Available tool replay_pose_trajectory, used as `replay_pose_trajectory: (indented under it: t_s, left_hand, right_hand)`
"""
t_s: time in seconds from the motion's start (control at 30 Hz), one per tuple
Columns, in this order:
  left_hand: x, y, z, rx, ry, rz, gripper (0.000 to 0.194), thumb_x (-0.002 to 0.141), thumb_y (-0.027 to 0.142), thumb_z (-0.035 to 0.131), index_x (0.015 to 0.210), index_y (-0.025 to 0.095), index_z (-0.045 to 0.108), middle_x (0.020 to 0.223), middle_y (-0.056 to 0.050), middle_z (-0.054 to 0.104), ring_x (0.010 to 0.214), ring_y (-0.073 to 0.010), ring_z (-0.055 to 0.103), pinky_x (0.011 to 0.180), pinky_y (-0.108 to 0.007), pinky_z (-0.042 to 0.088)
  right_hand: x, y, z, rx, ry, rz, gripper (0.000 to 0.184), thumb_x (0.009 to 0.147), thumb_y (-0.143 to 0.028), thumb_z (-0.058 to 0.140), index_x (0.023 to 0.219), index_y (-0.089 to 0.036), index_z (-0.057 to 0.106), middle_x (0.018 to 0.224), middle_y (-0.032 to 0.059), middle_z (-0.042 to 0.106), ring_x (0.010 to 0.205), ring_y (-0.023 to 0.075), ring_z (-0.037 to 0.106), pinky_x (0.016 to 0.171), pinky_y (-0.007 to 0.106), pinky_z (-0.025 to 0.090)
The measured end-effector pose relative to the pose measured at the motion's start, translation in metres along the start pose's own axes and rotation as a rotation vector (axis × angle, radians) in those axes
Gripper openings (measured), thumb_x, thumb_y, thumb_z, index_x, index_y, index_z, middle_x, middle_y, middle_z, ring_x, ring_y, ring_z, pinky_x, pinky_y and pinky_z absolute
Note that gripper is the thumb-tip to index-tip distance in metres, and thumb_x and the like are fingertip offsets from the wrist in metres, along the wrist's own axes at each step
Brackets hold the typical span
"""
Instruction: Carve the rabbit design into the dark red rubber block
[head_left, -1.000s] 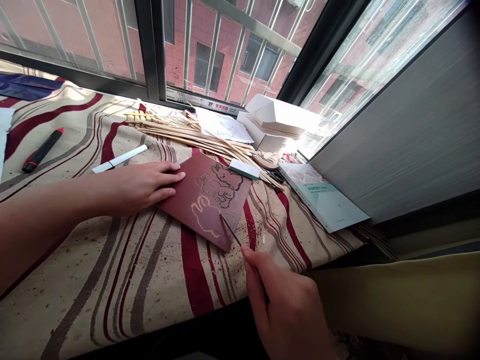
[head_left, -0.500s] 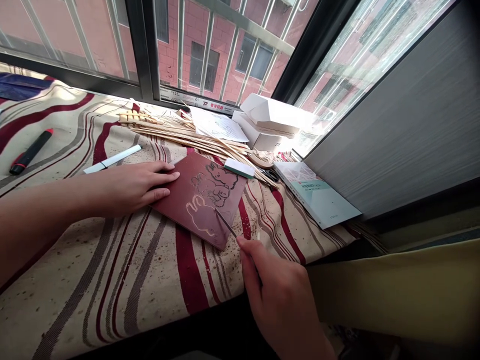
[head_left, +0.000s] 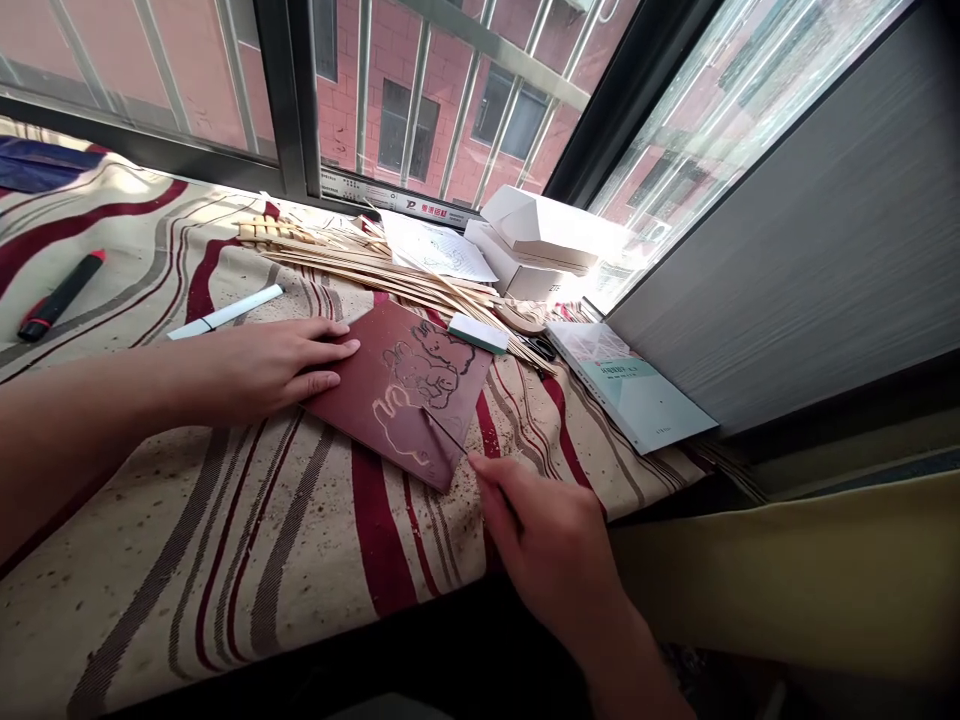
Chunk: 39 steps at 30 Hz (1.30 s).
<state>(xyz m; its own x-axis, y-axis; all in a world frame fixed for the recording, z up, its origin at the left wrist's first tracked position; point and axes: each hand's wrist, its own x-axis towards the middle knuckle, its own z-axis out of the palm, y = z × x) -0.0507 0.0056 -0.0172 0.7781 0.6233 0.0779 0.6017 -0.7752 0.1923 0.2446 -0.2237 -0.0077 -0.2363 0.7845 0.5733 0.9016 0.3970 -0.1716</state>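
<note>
A dark red carving block (head_left: 379,400) with pale cut outlines of animals lies on a striped cloth (head_left: 225,520). My left hand (head_left: 274,365) lies flat on the block's left edge, fingers stretched out. My right hand (head_left: 551,540) is closed around a thin carving tool (head_left: 448,438). The tool's tip rests on the block near its lower right corner. Fine shavings dot the cloth around the block.
A bundle of thin wooden sticks (head_left: 375,265), a green-edged eraser (head_left: 478,333), a paper sketch (head_left: 435,250), white boxes (head_left: 536,235) and a pale green book (head_left: 634,385) lie behind and right. A white pen (head_left: 225,312) and a red-black marker (head_left: 60,297) lie left. Barred window behind.
My right hand with the tool has moved up and left along the block's lower right part. The left hand has stayed on the block; the view shifted slightly.
</note>
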Motion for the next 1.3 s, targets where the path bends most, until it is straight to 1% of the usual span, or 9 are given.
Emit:
replay_pose_trajectory:
  t_s: [0.1,0.23,0.47,0.6,0.73,0.87,1.03,1.17,1.3]
  left_hand:
    - [-0.001,0.0,0.0,0.0,-0.018,0.004,0.072,0.103,0.069,0.025,0.157,0.03,0.055,0.165,-0.007,0.049,0.151,-0.0334,0.046,0.127,-0.049,0.037]
    - [0.0,0.005,-0.005,0.027,-0.051,0.007,0.076,0.104,0.068,0.021,0.158,0.024,0.053,0.166,-0.01,0.046,0.152,-0.0316,0.045,0.129,-0.048,0.035]
    - [0.002,0.016,-0.012,0.04,-0.147,-0.062,0.083,0.1,0.066,0.022,0.16,0.017,0.051,0.169,-0.011,0.041,0.156,-0.0354,0.039,0.131,-0.052,0.03]
    - [0.001,0.016,-0.013,0.026,-0.119,-0.073,0.084,0.099,0.069,0.023,0.159,0.019,0.052,0.168,-0.01,0.044,0.156,-0.036,0.039,0.132,-0.051,0.028]
    - [0.001,0.016,-0.013,0.003,-0.141,-0.073,0.084,0.099,0.07,0.022,0.16,0.02,0.051,0.17,-0.009,0.041,0.157,-0.0365,0.038,0.132,-0.052,0.029]
    - [0.0,0.016,-0.013,-0.002,-0.123,-0.066,0.083,0.099,0.072,0.024,0.159,0.022,0.052,0.169,-0.009,0.044,0.156,-0.0365,0.039,0.131,-0.051,0.03]
    - [0.0,0.014,-0.013,-0.002,-0.136,-0.063,0.076,0.102,0.065,0.025,0.16,0.022,0.051,0.17,-0.009,0.041,0.156,-0.0336,0.039,0.132,-0.051,0.029]
    - [0.0,0.011,-0.012,0.011,-0.108,-0.052,0.075,0.101,0.066,0.027,0.158,0.025,0.054,0.168,-0.007,0.044,0.155,-0.0342,0.041,0.131,-0.052,0.031]
    - [0.001,0.012,-0.013,-0.005,-0.11,-0.061,0.077,0.099,0.069,0.028,0.158,0.026,0.054,0.168,-0.007,0.044,0.154,-0.0366,0.043,0.131,-0.053,0.032]
  right_hand:
    - [0.005,0.018,-0.004,0.139,-0.069,0.015,0.018,0.102,-0.013,0.057,0.109,-0.015,0.073,0.093,0.0056,0.084,0.078,0.0158,0.081,0.071,0.021,0.06]
    - [0.011,0.034,-0.004,0.188,-0.096,-0.019,0.018,0.101,-0.012,0.058,0.108,-0.017,0.074,0.092,0.0034,0.084,0.076,0.0141,0.08,0.069,0.02,0.059]
    - [0.023,0.058,-0.001,0.271,-0.161,-0.056,0.016,0.102,-0.017,0.059,0.108,-0.019,0.074,0.1,0.0042,0.085,0.082,0.0156,0.082,0.073,0.02,0.06]
    - [0.031,0.069,0.001,0.333,-0.18,-0.124,0.015,0.102,-0.018,0.06,0.107,-0.02,0.074,0.094,0.002,0.084,0.078,0.0141,0.081,0.07,0.02,0.058]
    - [0.033,0.073,0.0,0.329,-0.188,-0.116,0.013,0.1,-0.015,0.062,0.103,-0.021,0.074,0.095,0.0007,0.085,0.079,0.0122,0.081,0.071,0.017,0.057]
    - [0.032,0.07,0.0,0.307,-0.168,-0.143,0.014,0.101,-0.017,0.06,0.105,-0.019,0.073,0.094,0.0021,0.085,0.078,0.0139,0.081,0.071,0.019,0.058]
    - [0.021,0.057,-0.012,0.23,-0.177,-0.054,0.014,0.101,-0.015,0.059,0.106,-0.018,0.072,0.097,0.0007,0.085,0.08,0.0134,0.082,0.071,0.018,0.057]
    - [0.004,0.021,-0.016,0.134,-0.102,0.018,0.019,0.103,-0.015,0.054,0.108,-0.015,0.072,0.086,0.0012,0.082,0.071,0.0151,0.079,0.064,0.023,0.056]
    - [-0.002,-0.012,-0.003,-0.013,-0.011,0.02,0.022,0.104,-0.012,0.051,0.111,-0.011,0.072,0.078,0.0036,0.079,0.059,0.0166,0.074,0.055,0.028,0.051]
